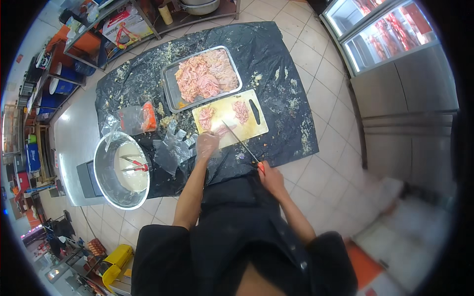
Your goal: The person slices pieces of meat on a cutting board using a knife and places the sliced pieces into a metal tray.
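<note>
My right hand [271, 179], bare, grips the red handle of a long knife [242, 143], its blade reaching over a pale cutting board [260, 130]. My left hand [207, 145], in a clear plastic glove, rests at the board's lower left edge, with its fingers on a strip of raw meat [225, 131] beside the blade. Two small piles of cut meat lie on the board, one at the left [206, 117] and one at the right [241, 112]. Behind the board stands a metal tray [170, 92] heaped with raw meat [198, 79].
Black plastic sheeting [259, 48] with scattered crumbs covers the table. At the left are a metal bowl [99, 174] of pale batter with red-handled scissors [139, 168], clear plastic gloves [173, 148] and a bag with orange contents [149, 117]. A glass-doored fridge [392, 37] stands at the right.
</note>
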{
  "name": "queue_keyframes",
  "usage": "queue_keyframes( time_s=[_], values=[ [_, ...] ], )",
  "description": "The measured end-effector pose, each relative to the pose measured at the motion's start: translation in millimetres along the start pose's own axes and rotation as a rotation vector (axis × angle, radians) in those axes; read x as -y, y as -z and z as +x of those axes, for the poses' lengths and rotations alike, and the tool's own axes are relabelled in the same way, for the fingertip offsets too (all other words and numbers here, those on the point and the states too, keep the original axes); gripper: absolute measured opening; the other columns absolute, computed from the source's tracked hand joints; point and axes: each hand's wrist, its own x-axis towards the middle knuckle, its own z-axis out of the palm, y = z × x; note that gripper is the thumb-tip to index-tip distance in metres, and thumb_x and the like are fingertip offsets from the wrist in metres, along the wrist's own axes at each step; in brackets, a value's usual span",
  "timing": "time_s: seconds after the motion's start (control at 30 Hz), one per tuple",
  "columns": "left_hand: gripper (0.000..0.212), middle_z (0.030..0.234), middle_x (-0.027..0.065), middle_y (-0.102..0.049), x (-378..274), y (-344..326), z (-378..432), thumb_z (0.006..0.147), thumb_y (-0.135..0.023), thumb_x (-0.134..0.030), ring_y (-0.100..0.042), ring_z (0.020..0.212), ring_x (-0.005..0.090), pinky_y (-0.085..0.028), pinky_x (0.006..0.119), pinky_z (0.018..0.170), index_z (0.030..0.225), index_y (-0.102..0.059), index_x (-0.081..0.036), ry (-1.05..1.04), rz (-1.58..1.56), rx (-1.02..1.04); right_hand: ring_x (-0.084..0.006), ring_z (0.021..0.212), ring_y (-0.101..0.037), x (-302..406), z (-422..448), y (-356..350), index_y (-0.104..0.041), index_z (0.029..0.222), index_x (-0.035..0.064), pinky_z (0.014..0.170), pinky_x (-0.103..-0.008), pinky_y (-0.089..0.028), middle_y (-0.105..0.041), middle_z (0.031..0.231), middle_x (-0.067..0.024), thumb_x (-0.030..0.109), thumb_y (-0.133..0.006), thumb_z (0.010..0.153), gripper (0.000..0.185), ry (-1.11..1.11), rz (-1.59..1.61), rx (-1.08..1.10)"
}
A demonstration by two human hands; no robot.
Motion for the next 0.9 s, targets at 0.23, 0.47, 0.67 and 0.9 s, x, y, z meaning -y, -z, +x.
queue_keyframes(
  time_s=[0.23,0.47,0.67,0.9],
  values=[
    [0.029,0.083,0.0245,-0.072,-6,11,-18,0.089,-0.061,-0.029,-0.072,0.075,0.0386,-0.058,0.048,0.068,0.085,-0.074,-0.004,-0.041,0.296,-0.093,-0.0497,0.072,-0.064,-2,3,16,-0.055,0.115,0.0131,0.064,-0.0608,-0.048,-0.066,0.075,-0.0254,0.032,-0.058,0.100,0.025,-0.105,-0.048,-0.049],
    [0.012,0.086,0.0147,-0.066,-32,2,-6,0.086,-0.063,-0.018,-0.067,0.091,0.0345,-0.056,0.048,0.079,0.086,-0.066,-0.006,-0.531,0.102,-0.285,-0.0506,0.073,-0.065,-4,3,3,-0.054,0.116,0.0129,0.065,-0.0612,-0.049,-0.067,0.076,-0.0262,0.032,-0.058,0.101,0.025,-0.012,-0.038,0.033],
    [0.010,0.086,0.0137,-0.066,7,-11,0,0.085,-0.065,-0.013,-0.067,0.081,0.0336,-0.055,0.048,0.072,0.094,-0.067,-0.009,-0.522,0.171,-0.274,-0.0514,0.076,-0.067,-3,9,11,-0.053,0.116,0.0110,0.066,-0.0627,-0.050,-0.068,0.077,-0.0276,0.032,-0.057,0.102,0.025,-0.086,-0.075,0.006],
    [0.012,0.089,0.0141,-0.068,-8,4,-13,0.086,-0.064,-0.012,-0.068,0.082,0.0345,-0.056,0.047,0.075,0.096,-0.067,-0.007,-0.462,0.189,-0.434,-0.0510,0.073,-0.065,7,4,13,-0.054,0.116,0.0123,0.064,-0.0626,-0.049,-0.066,0.076,-0.0274,0.030,-0.058,0.101,0.024,-0.029,-0.019,0.004]
  ],
)
